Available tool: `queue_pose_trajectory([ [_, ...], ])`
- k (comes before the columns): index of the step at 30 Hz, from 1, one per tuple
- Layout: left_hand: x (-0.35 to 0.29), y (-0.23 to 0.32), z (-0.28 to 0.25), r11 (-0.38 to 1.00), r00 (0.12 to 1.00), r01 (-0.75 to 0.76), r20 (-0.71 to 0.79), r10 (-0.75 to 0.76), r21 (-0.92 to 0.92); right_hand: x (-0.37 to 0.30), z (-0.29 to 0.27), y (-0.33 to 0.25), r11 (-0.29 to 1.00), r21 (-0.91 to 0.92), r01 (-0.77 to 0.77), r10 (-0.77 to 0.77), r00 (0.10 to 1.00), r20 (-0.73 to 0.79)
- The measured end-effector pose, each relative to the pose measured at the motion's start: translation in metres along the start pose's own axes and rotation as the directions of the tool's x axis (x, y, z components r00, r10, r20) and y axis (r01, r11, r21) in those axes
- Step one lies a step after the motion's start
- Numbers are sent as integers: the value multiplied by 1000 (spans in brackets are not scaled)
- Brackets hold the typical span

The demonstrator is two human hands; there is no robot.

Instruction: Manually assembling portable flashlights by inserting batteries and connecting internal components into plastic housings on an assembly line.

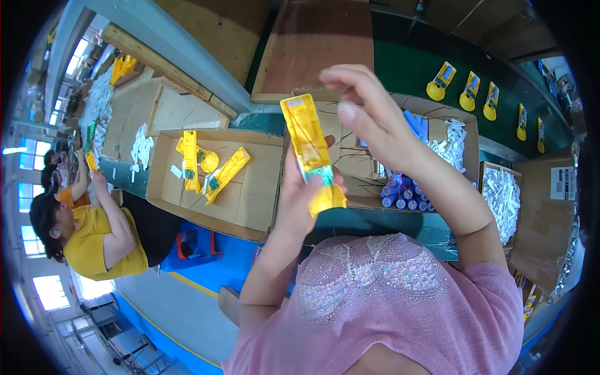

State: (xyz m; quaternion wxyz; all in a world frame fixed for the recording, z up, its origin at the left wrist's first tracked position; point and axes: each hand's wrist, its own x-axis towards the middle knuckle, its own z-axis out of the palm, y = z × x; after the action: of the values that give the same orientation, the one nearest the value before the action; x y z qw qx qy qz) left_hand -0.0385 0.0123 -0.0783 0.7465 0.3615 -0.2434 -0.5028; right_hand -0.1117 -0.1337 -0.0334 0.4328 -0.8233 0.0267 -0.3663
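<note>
My left hand [295,195] grips a long yellow plastic housing [305,134], tilted, with its wide end toward me. Inside the housing show a green circuit board [320,177] and thin dark wires. My right hand [378,125] is raised just right of the housing's far end, fingers apart and bent, with nothing visible in them. Below that hand is a cardboard box with blue cylindrical battery cells [406,192], blue wrapped pieces [415,127] and white strips [451,150]. The left box [253,203] holds several similar yellow housings [227,175] with boards.
On the green bench at the far right lie several yellow units [471,91] in a row. A tray of white pieces [500,200] stands at right. A wooden board [315,47] is behind the boxes. At left sits a person in a yellow shirt [103,240], holding a yellow part.
</note>
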Motion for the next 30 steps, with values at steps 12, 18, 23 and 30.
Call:
queue_pose_trajectory([
  [12, 1, -13, -10, 837, 955, -62, -211, 208, 544, -49, 6, -3, 882, 311, -355, 368, 930, 16],
  [18, -3, -33, -9, 590, 925, -236, -7, 379, 772, -56, 33, -5, 925, 1, -380, 379, 921, -90],
  [23, -1, -32, 1, 955, 945, -77, -285, 162, 286, -80, 53, -2, 950, -283, -133, 99, 986, -132],
  [30, -12, -27, -7, 944, 912, -22, -380, 154, 330, -69, 25, 59, 557, -801, -217, 355, 935, -6],
])
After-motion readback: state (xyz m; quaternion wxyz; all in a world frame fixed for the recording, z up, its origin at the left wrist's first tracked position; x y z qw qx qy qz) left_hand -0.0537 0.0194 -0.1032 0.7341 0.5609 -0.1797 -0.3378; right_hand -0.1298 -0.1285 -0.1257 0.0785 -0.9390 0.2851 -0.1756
